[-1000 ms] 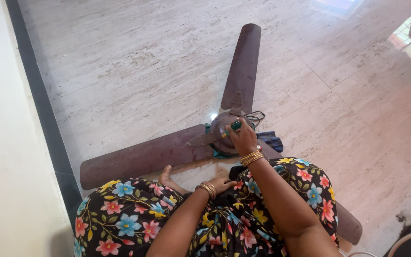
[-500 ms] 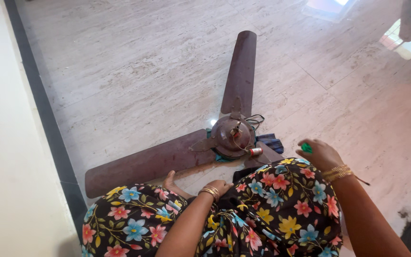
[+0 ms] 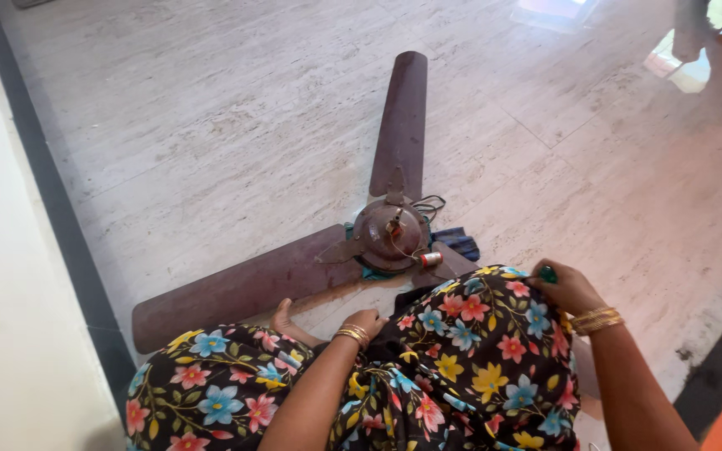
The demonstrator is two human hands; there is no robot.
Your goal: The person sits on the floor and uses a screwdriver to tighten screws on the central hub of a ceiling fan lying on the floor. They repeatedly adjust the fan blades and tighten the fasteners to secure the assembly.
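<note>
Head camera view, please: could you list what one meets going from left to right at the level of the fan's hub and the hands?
Left fan blade → left hand → round brown fan hub → dark blue cloth → right hand, closed on a small green object.

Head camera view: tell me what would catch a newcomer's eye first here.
A brown ceiling fan lies flat on the pale stone floor, its three blades spread out from a round motor hub. Nearest the camera sits a person in a bright flowered dress. Their right hand holds a small green thing beside the knee, while the left hand rests between the knees.
</note>
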